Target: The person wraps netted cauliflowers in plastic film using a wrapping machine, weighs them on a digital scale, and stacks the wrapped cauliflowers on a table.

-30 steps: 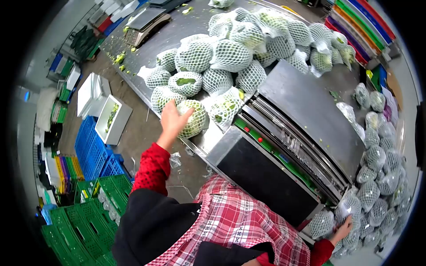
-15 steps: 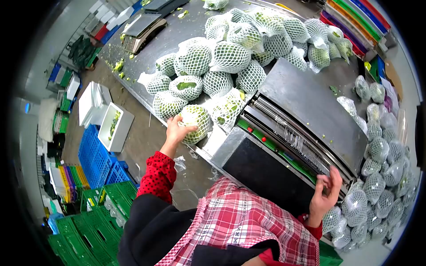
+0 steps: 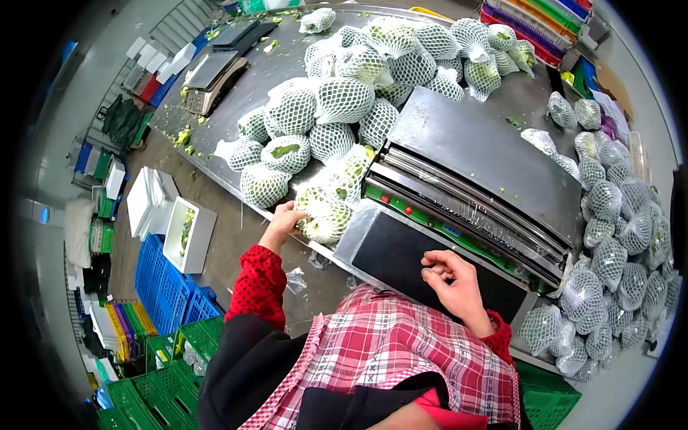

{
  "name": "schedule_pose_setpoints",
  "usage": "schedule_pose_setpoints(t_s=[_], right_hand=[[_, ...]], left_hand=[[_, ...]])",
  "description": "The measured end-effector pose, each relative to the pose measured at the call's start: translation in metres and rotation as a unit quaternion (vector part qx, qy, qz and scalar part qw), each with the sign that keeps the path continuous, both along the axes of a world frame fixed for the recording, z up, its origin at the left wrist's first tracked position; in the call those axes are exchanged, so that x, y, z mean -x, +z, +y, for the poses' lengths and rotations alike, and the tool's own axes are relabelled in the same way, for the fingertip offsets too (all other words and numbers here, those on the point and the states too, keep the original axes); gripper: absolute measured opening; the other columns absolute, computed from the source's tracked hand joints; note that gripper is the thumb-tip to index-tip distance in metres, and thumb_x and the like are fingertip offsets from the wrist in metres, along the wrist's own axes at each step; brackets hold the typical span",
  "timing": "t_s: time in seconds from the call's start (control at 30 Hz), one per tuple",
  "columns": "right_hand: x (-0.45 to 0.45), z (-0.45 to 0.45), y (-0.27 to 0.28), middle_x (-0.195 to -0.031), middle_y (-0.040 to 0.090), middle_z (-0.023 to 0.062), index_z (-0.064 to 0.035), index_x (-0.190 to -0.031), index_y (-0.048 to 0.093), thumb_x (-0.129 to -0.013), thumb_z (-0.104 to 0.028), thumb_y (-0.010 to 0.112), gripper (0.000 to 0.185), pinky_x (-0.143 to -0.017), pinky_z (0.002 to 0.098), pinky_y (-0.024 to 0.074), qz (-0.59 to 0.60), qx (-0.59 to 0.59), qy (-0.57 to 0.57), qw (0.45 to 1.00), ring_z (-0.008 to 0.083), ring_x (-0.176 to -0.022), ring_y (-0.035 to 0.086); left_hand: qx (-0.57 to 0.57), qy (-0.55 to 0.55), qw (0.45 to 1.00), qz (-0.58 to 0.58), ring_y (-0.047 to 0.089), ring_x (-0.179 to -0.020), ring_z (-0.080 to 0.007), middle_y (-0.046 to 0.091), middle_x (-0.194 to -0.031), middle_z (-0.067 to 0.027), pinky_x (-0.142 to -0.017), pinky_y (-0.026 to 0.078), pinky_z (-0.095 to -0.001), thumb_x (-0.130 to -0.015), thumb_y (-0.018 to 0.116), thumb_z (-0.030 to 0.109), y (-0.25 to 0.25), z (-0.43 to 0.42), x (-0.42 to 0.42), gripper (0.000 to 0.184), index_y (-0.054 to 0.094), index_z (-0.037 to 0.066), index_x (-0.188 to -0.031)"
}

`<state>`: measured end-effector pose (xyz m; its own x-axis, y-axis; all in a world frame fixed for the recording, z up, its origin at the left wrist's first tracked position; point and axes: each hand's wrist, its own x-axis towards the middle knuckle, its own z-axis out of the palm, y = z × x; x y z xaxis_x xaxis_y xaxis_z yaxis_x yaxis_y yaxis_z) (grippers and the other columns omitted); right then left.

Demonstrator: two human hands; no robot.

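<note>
My left hand (image 3: 285, 218) is closed on the near-left side of a green vegetable in a white foam net (image 3: 326, 221), which lies at the table's near edge. The exact kind of vegetable cannot be told through the net. Beside it, more netted vegetables (image 3: 344, 100) are heaped on the metal table. My right hand (image 3: 453, 283) hovers above the black plate (image 3: 387, 254) of a film-wrapping machine (image 3: 487, 158), fingers loosely bent and apart, with nothing visible in them.
Film-wrapped netted vegetables (image 3: 602, 287) are piled right of the machine. A scale (image 3: 211, 75) stands on the table's far left. On the floor at left are a white foam box (image 3: 190, 233), blue crates (image 3: 161, 272) and green crates (image 3: 154, 394). Stacked coloured crates (image 3: 534, 29) stand at the back right.
My right hand has moved left from the machine's right end to over the black plate. My left hand stays at the netted vegetable, which has turned or shifted slightly. The view has shifted.
</note>
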<state>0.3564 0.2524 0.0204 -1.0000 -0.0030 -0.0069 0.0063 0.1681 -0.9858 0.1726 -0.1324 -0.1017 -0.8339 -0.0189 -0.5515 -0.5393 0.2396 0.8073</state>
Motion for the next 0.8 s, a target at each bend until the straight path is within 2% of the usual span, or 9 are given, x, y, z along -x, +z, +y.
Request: schedule_pose_setpoints(t_s=[0.13, 0.2, 0.3, 0.4, 0.47, 0.5, 0.6, 0.67, 0.8], right_hand=[[-0.013, 0.004, -0.007, -0.089, 0.065, 0.0064, 0.001, -0.104, 0.064, -0.081, -0.003, 0.071, 0.024, -0.059, 0.0196, 0.0478, -0.025, 0.007, -0.008, 1.0, 0.0057, -0.069, 0.06], [-0.016, 0.005, -0.002, -0.09, 0.066, 0.0055, 0.0004, -0.105, 0.065, -0.081, -0.005, 0.073, 0.026, -0.06, 0.0193, 0.0484, -0.057, 0.035, -0.013, 0.998, 0.0048, -0.07, 0.06], [-0.001, 0.007, 0.003, -0.104, 0.063, 0.0085, -0.0036, -0.127, 0.056, -0.08, -0.012, 0.075, 0.051, -0.063, 0.0222, 0.0504, 0.017, 0.039, 0.002, 0.999, 0.0101, -0.076, 0.061], [0.048, 0.022, 0.049, -0.14, 0.04, 0.021, -0.0069, -0.145, 0.032, -0.072, -0.037, 0.082, 0.094, -0.092, 0.0395, 0.048, 0.163, -0.074, -0.014, 0.984, 0.0326, -0.122, 0.048], [0.08, 0.047, 0.067, -0.142, 0.036, 0.0251, -0.0026, -0.146, 0.026, -0.072, -0.036, 0.081, 0.098, -0.11, 0.043, 0.0314, 0.238, -0.129, -0.07, 0.96, 0.0372, -0.129, 0.042], [0.092, 0.065, 0.069, -0.14, 0.039, 0.0239, -0.0029, -0.146, 0.025, -0.074, -0.029, 0.079, 0.095, -0.108, 0.04, 0.0343, 0.262, -0.145, -0.145, 0.943, 0.0359, -0.128, 0.043], [0.112, 0.144, 0.033, -0.135, 0.044, 0.017, -0.0021, -0.147, 0.023, -0.083, -0.023, 0.072, 0.083, -0.104, 0.0357, 0.0383, 0.208, -0.191, -0.169, 0.944, 0.0244, -0.123, 0.047], [0.101, 0.163, 0.01, -0.136, 0.043, 0.0182, -0.0018, -0.146, 0.023, -0.084, -0.023, 0.072, 0.082, -0.101, 0.0335, 0.0408, 0.135, -0.242, -0.205, 0.939, 0.0258, -0.12, 0.05], [0.054, 0.183, 0.028, -0.128, 0.052, 0.0216, -0.0015, -0.135, 0.043, -0.079, -0.032, 0.074, 0.07, -0.093, 0.038, 0.0453, 0.11, -0.328, -0.234, 0.908, 0.033, -0.11, 0.057]], left_hand=[[-0.072, 0.11, 0.988, 0.087, 0.061, -0.065, -0.0109, 0.067, -0.087, -0.0041, -0.048, 0.045, -0.0252, -0.08, 0.062, 0.012, -0.015, -0.02, -0.032, 0.031, 0.065, 0.001, -0.11], [-0.169, 0.166, 0.964, 0.118, 0.067, -0.08, -0.019, 0.068, -0.098, -0.0112, -0.068, 0.056, -0.0309, -0.081, 0.057, 0.007, -0.028, -0.039, -0.036, 0.035, 0.061, -0.006, -0.113], [-0.267, 0.106, 0.94, 0.181, 0.067, -0.094, -0.0246, 0.065, -0.11, -0.0162, -0.08, 0.056, -0.0345, -0.081, 0.052, 0.0, 0.081, 0.017, -0.029, 0.042, 0.053, -0.008, -0.122], [-0.284, 0.002, 0.929, 0.237, 0.063, -0.106, -0.0261, 0.059, -0.122, -0.0163, -0.088, 0.054, -0.0351, -0.083, 0.047, -0.003, 0.154, 0.135, 0.002, 0.051, 0.044, -0.003, -0.133], [-0.294, -0.094, 0.897, 0.318, 0.059, -0.108, -0.0202, 0.056, -0.122, -0.0132, -0.087, 0.052, -0.0319, -0.083, 0.052, -0.005, 0.17, 0.225, 0.014, 0.06, 0.037, 0.004, -0.14], [-0.347, -0.117, 0.883, 0.292, 0.057, -0.103, -0.0163, 0.056, -0.121, -0.0124, -0.082, 0.051, -0.0304, -0.084, 0.057, -0.003, 0.155, 0.262, 0.027, 0.06, 0.037, 0.003, -0.14], [-0.14, -0.214, 0.925, 0.282, 0.062, -0.087, -0.0166, 0.067, -0.096, -0.012, -0.078, 0.05, -0.0291, -0.086, 0.067, 0.017, 0.137, 0.344, 0.043, 0.054, 0.046, -0.002, -0.132], [-0.009, -0.256, 0.905, 0.34, 0.064, -0.091, -0.0187, 0.067, -0.102, -0.0163, -0.081, 0.051, -0.031, -0.083, 0.072, 0.028, 0.112, 0.367, 0.048, 0.063, 0.046, -0.002, -0.133], [-0.058, -0.293, 0.874, 0.384, 0.061, -0.101, -0.0229, 0.062, -0.114, -0.0214, -0.085, 0.05, -0.0355, -0.079, 0.076, 0.035, 0.147, 0.335, 0.04, 0.076, 0.044, -0.004, -0.136]])
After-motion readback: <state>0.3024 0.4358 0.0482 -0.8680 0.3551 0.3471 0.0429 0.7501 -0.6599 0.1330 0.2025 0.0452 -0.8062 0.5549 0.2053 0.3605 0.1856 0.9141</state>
